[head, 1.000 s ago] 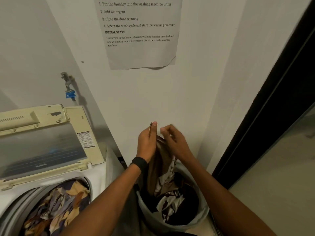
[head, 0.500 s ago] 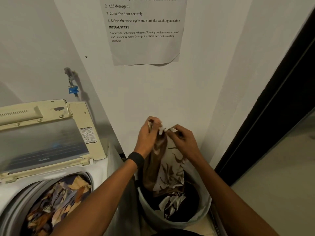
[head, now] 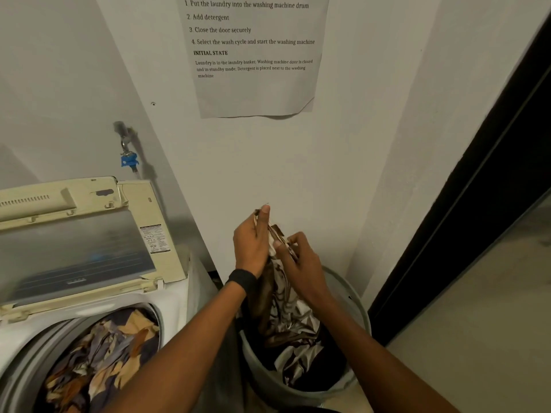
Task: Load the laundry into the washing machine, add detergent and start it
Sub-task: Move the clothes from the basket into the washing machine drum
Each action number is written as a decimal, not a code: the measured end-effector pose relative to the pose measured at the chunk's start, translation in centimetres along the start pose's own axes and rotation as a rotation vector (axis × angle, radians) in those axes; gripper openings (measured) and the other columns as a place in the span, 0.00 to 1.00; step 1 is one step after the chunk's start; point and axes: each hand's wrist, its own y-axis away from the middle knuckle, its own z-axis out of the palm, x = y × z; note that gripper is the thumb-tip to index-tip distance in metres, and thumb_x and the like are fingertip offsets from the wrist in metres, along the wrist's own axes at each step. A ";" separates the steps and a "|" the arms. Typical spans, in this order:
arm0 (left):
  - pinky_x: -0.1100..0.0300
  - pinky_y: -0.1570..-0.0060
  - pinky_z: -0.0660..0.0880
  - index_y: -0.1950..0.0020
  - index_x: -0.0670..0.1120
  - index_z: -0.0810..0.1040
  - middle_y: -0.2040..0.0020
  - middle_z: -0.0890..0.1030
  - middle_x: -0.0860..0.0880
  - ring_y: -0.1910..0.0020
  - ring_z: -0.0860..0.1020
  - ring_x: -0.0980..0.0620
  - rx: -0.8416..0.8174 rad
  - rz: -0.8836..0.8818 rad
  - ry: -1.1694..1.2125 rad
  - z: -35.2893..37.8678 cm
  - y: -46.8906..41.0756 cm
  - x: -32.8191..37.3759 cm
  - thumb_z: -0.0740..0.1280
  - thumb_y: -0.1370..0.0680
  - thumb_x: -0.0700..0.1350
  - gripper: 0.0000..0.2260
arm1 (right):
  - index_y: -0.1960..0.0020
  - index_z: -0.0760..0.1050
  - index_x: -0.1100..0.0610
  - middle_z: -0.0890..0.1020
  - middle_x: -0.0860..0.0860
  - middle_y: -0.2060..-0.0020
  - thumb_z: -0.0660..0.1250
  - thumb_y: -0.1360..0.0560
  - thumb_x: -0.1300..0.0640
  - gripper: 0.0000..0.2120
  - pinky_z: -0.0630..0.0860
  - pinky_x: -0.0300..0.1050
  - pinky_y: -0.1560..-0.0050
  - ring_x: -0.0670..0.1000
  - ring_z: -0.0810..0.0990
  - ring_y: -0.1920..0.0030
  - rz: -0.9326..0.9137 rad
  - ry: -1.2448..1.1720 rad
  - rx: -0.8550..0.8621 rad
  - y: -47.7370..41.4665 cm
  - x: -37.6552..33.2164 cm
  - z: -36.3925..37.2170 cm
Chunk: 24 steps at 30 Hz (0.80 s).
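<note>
A brown and white patterned garment [head: 283, 305] hangs from both my hands above the grey laundry basket [head: 360, 311], its lower part still inside the basket. My left hand [head: 252, 242] pinches the cloth's top edge, held highest. My right hand [head: 301, 263] grips the cloth just below and to the right. The top-loading washing machine [head: 176, 296] stands at the left with its lid [head: 77, 251] raised, and multicoloured clothes [head: 98, 356] lie in the drum.
A paper instruction sheet [head: 253, 55] is taped to the wall ahead. A tap with a blue fitting [head: 128, 159] sticks out above the machine. A dark door frame [head: 477, 204] runs along the right, with bare floor [head: 477, 338] beyond it.
My left hand has risen with the cloth's edge while my right hand has dropped lower on the garment. The cloth is gathered narrower between the hands.
</note>
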 end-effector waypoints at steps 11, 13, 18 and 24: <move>0.66 0.62 0.72 0.57 0.47 0.72 0.66 0.75 0.53 0.68 0.74 0.62 0.056 -0.068 0.129 -1.0 -1.1 -0.1 0.56 0.13 0.54 0.17 | 0.57 0.70 0.58 0.74 0.49 0.67 0.70 0.21 0.46 0.17 0.70 0.40 0.65 0.45 0.71 0.66 -0.044 -0.122 0.039 -0.5 -1.1 -4.4; 0.62 0.58 0.76 0.51 0.45 0.73 0.60 0.78 0.51 0.62 0.77 0.57 -0.094 -0.021 0.153 -0.3 -0.2 -0.2 0.55 0.15 0.56 0.17 | 0.59 0.72 0.58 0.75 0.50 0.67 0.70 0.20 0.46 0.17 0.70 0.39 0.64 0.45 0.72 0.67 -0.077 -0.122 0.022 -2.0 -3.0 -4.2; 0.63 0.58 0.78 0.48 0.45 0.81 0.56 0.84 0.50 0.59 0.81 0.55 -0.140 -0.019 0.163 0.9 0.8 -0.3 0.60 0.14 0.53 0.15 | 0.62 0.72 0.55 0.74 0.44 0.71 0.67 0.18 0.48 0.17 0.69 0.39 0.64 0.43 0.71 0.68 -0.062 -0.027 0.012 -4.1 -3.4 -2.7; 0.68 0.62 0.74 0.60 0.48 0.76 0.66 0.78 0.53 0.68 0.76 0.61 0.137 -0.103 0.206 -0.2 -1.6 0.2 0.60 0.14 0.53 0.17 | 0.57 0.72 0.52 0.77 0.48 0.68 0.61 0.18 0.37 0.19 0.74 0.49 0.62 0.49 0.77 0.65 -0.003 0.235 -0.094 -0.7 1.1 -1.2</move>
